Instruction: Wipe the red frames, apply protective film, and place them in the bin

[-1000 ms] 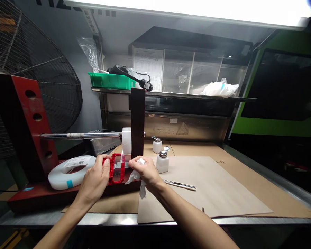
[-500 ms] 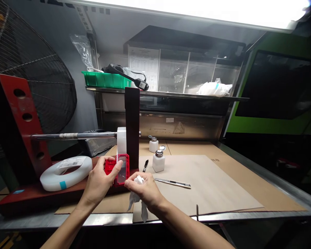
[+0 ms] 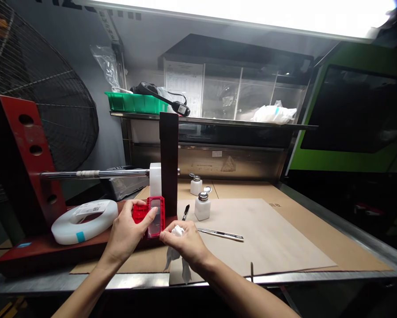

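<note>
My left hand [image 3: 127,227] is closed around a red plastic case [image 3: 140,213], with the thumb lying over its clear window. The case has a framed, see-through panel on its right part. Its lower right corner meets the fingertips of my right hand [image 3: 187,243]. That hand is closed on a crumpled white cloth or tissue [image 3: 178,230], whose loose ends hang below the palm. Just behind the case stands a black upright post [image 3: 169,163] with a narrow white roll [image 3: 155,179] beside it on a metal rod [image 3: 119,173].
Two white pump bottles [image 3: 202,208], a black pen [image 3: 186,212] and a utility knife [image 3: 221,234] lie or stand on the brown paper. At left is a large roll of clear film [image 3: 61,229] on a red base. A green bin [image 3: 135,102] sits on the shelf.
Almost nothing differs. My hands hold the red case and the white cloth in nearly the same place, with only a slight shift of the fingers.
</note>
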Demonstrator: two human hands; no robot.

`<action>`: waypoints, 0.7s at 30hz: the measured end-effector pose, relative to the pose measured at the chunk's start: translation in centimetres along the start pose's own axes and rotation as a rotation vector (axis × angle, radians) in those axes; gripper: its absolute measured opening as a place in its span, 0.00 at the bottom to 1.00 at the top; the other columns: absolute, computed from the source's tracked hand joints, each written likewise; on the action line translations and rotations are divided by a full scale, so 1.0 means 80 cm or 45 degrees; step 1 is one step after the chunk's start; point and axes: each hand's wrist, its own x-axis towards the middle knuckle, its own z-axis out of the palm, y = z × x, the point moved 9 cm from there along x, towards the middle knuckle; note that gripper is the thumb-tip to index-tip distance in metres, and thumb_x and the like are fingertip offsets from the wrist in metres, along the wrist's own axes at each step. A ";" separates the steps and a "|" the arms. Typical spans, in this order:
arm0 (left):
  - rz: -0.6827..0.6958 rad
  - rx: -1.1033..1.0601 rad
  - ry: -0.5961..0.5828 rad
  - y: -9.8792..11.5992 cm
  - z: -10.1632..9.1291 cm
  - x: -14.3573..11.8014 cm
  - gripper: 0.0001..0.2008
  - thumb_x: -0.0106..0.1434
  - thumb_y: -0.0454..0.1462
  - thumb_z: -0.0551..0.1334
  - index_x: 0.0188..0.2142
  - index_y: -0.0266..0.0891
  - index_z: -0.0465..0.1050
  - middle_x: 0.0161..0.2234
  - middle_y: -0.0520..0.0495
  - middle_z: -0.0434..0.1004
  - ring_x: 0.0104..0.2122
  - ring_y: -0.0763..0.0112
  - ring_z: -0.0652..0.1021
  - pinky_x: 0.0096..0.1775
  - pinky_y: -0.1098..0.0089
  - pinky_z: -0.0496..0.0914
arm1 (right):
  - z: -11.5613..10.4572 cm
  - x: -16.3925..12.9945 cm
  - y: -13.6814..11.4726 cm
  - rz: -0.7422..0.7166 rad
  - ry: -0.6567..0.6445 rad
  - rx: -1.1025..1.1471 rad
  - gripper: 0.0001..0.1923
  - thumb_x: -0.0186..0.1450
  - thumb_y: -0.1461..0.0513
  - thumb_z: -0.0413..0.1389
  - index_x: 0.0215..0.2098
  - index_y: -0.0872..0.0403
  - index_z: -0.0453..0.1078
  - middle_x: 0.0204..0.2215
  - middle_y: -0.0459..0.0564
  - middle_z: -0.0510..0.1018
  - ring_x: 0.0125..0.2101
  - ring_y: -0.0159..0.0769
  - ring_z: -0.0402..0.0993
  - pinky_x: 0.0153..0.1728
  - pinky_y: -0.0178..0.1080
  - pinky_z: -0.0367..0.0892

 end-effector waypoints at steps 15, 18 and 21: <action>0.060 -0.015 0.033 -0.002 0.003 0.008 0.25 0.47 0.56 0.62 0.36 0.43 0.63 0.35 0.46 0.72 0.34 0.56 0.75 0.37 0.57 0.70 | -0.003 0.000 -0.082 -0.531 -0.113 -0.573 0.09 0.57 0.65 0.51 0.35 0.54 0.69 0.23 0.41 0.69 0.23 0.27 0.62 0.26 0.30 0.59; 0.078 0.016 0.050 0.005 0.000 0.006 0.24 0.48 0.56 0.62 0.35 0.43 0.62 0.35 0.46 0.71 0.34 0.56 0.74 0.38 0.57 0.69 | 0.014 0.008 -0.082 -0.486 -0.258 -0.739 0.10 0.55 0.66 0.52 0.36 0.53 0.71 0.23 0.40 0.69 0.24 0.27 0.63 0.27 0.30 0.60; 0.084 0.038 0.041 0.009 -0.002 0.004 0.23 0.49 0.55 0.62 0.36 0.43 0.63 0.35 0.47 0.72 0.33 0.57 0.75 0.38 0.57 0.69 | 0.029 0.008 -0.076 -0.482 -0.417 -0.847 0.07 0.54 0.66 0.54 0.32 0.53 0.71 0.27 0.42 0.74 0.29 0.30 0.69 0.33 0.32 0.64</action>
